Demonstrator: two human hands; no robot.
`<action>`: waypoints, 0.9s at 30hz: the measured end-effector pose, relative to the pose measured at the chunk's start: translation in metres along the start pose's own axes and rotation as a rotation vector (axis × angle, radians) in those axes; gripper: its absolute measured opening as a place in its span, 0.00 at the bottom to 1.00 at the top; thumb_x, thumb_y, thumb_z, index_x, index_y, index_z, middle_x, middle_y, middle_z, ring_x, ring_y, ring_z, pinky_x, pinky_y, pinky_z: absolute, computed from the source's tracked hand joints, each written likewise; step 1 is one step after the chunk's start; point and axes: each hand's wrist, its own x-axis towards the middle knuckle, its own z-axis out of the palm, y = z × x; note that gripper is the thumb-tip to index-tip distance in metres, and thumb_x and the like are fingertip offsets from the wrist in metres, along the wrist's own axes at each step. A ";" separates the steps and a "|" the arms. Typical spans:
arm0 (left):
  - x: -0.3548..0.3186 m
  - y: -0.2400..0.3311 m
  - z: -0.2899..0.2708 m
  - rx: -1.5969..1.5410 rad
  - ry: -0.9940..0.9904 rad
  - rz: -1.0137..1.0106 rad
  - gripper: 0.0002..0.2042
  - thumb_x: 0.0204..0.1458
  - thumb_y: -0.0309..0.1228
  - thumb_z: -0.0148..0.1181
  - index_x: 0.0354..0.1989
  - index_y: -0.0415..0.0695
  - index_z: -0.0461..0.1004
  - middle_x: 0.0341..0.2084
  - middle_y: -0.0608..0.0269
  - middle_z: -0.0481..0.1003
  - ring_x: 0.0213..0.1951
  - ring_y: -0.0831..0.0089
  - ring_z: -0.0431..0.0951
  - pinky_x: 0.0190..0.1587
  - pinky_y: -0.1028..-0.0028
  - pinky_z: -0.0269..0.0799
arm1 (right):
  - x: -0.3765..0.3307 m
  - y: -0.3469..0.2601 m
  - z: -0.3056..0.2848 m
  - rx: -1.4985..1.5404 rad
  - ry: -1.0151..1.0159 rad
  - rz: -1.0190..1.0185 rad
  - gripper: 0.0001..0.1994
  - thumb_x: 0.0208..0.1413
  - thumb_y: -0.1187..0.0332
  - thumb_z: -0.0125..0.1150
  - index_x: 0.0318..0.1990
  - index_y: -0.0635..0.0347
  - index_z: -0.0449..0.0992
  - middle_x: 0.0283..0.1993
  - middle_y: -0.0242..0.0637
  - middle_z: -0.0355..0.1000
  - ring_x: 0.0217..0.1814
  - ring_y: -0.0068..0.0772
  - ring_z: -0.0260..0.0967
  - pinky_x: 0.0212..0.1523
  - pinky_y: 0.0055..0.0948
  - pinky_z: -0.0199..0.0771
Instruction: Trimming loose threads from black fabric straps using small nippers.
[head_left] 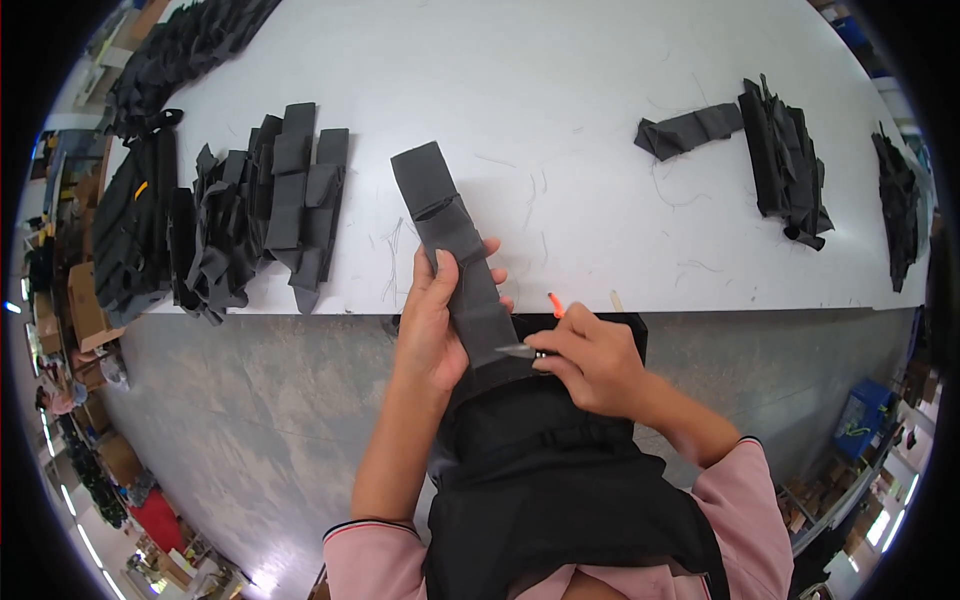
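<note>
My left hand (432, 315) is closed around a long dark grey fabric strip (465, 245), thumb on top and fingertips showing past its right edge. The strip slants from over the table down toward my lap, with folded, stitched sections along it. My right hand (590, 360) is closed on a small pair of thread snips (517, 351), whose pointed metal blades lie at the strip's lower right edge. Most of the snips' body is hidden by my fingers. An orange piece (556, 304) shows just above that hand; I cannot tell whether it belongs to the snips.
On the white table (560, 90), stacked dark fabric strips (290, 200) and a black fabric pile (135, 235) lie at left. Another bundle (785, 165), a single folded piece (690, 130) and a further stack (897, 210) lie at right. Loose threads are scattered about.
</note>
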 end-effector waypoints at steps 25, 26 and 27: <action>-0.005 0.000 0.006 -0.092 -0.044 0.046 0.17 0.61 0.39 0.43 0.56 0.49 0.55 0.52 0.54 0.66 0.45 0.66 0.72 0.43 0.62 0.76 | 0.017 -0.010 0.001 0.236 0.110 0.282 0.15 0.39 0.77 0.67 0.38 0.59 0.75 0.31 0.33 0.65 0.26 0.24 0.61 0.26 0.22 0.61; -0.006 0.000 0.011 -0.045 -0.055 0.051 0.17 0.61 0.39 0.44 0.55 0.49 0.55 0.52 0.54 0.66 0.45 0.66 0.72 0.43 0.63 0.76 | 0.027 -0.005 0.004 0.236 0.038 0.296 0.14 0.39 0.75 0.68 0.37 0.58 0.75 0.29 0.34 0.65 0.26 0.27 0.64 0.26 0.24 0.63; -0.009 0.001 0.012 -0.044 -0.058 0.057 0.17 0.61 0.39 0.44 0.55 0.49 0.55 0.52 0.54 0.66 0.45 0.66 0.72 0.43 0.63 0.76 | 0.036 0.001 0.008 0.240 -0.038 0.300 0.14 0.39 0.73 0.69 0.37 0.57 0.75 0.28 0.35 0.65 0.26 0.30 0.66 0.26 0.27 0.66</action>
